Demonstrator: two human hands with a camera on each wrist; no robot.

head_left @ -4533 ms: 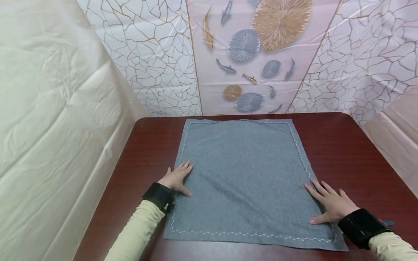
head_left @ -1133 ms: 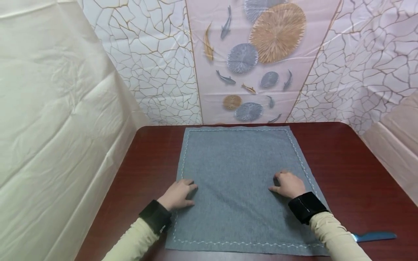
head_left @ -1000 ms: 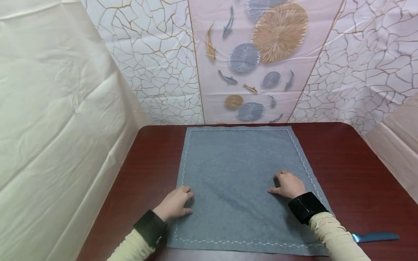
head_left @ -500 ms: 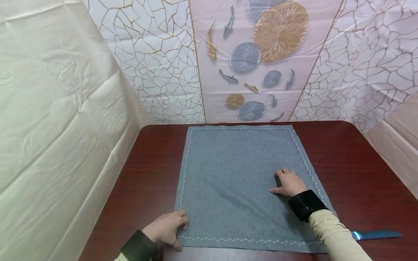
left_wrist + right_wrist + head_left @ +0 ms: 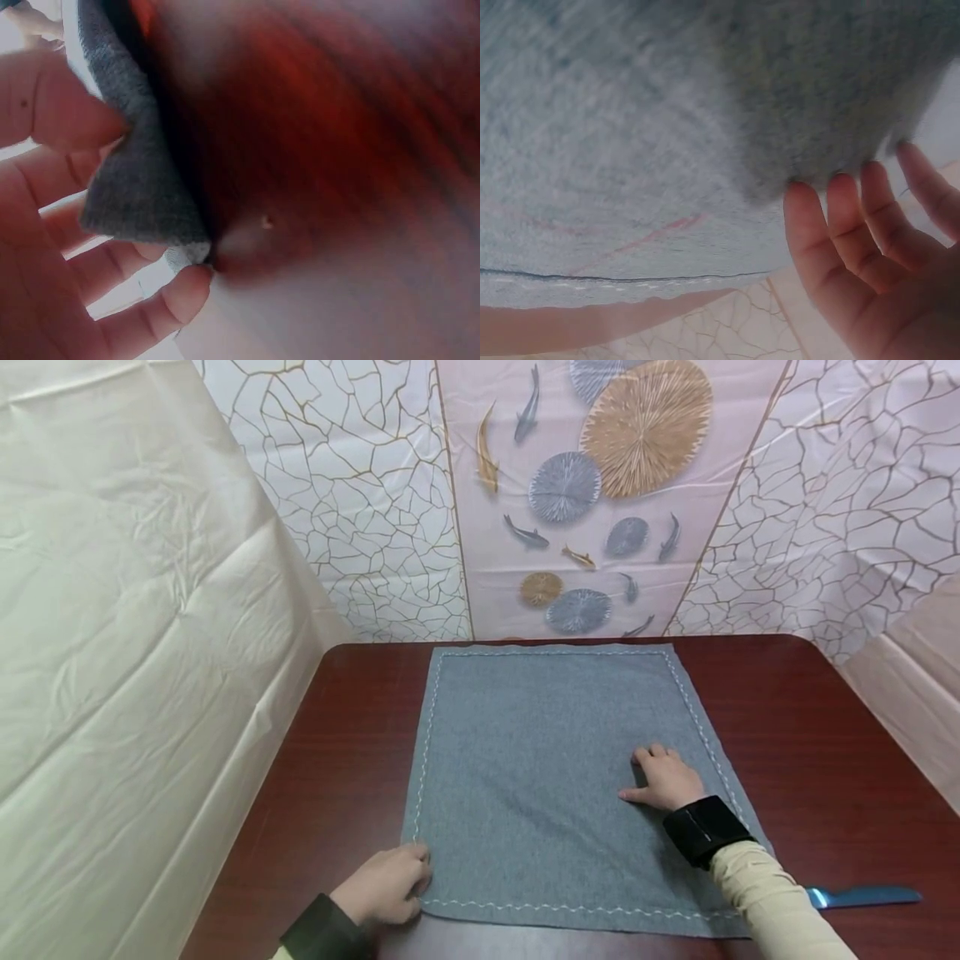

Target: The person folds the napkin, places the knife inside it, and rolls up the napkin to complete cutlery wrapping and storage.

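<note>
A grey-blue square cloth (image 5: 555,777) with white zigzag stitching along its border lies spread on the dark red table. At its near left corner my left hand (image 5: 386,885) pinches the fabric between thumb and fingers. The left wrist view has that cloth corner (image 5: 139,187) lifted off the table, in front of the fingers (image 5: 112,270). My right hand (image 5: 666,779) rests on the right part of the cloth, fingers loosely bent and thumb apart. Its fingertips (image 5: 802,195) touch the fabric in the right wrist view, gripping nothing. A faint red line marks the cloth there.
A blue, knife-shaped object (image 5: 866,897) lies on the table (image 5: 817,743) to the right, its left end beside the right sleeve. A patterned sheet (image 5: 570,518) hangs behind the table. Pale sheeting (image 5: 150,652) closes off the left side.
My left hand slid from the cloth's left edge towards me to the near left corner and took hold of it. My right hand earlier moved inward from the right edge and now stays still.
</note>
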